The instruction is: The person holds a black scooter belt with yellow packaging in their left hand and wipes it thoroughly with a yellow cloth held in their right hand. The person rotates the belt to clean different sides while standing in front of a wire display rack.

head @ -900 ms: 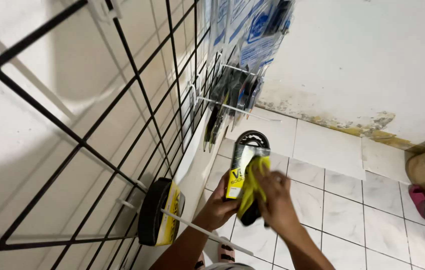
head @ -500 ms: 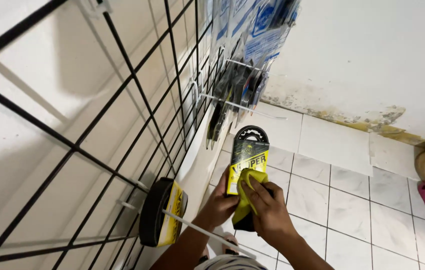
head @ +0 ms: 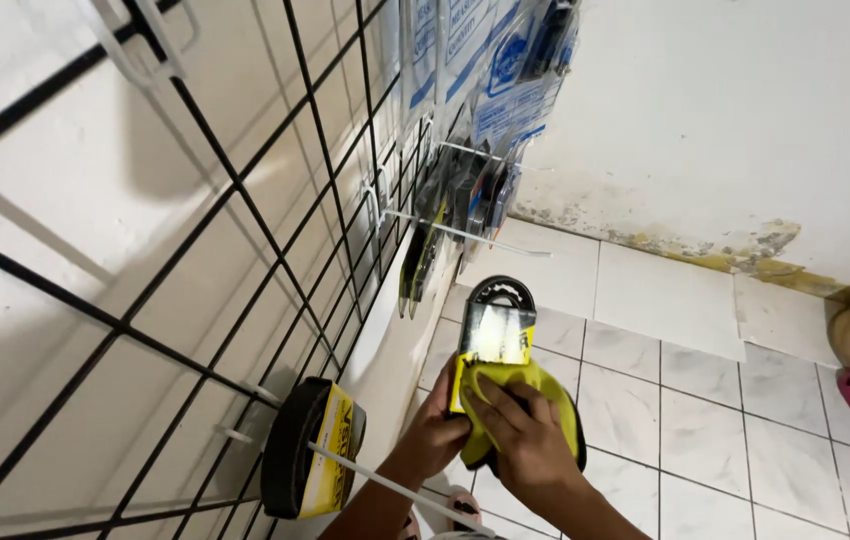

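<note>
Black looped belt [head: 501,296] in glossy yellow-edged card sleeve, yellow cloth [head: 535,385], both hands [head: 490,430] gripping them

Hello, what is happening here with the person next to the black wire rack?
A person holds a packaged black ring-shaped part with the left hand and presses a yellow cloth on it with the right hand. Beside them, a black wire grid carries similar packaged parts on white hooks. Below is a white tiled floor.

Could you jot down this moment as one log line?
left hand: grips packaged black ring | right hand: presses yellow cloth on it | beside: wire grid rack
</note>
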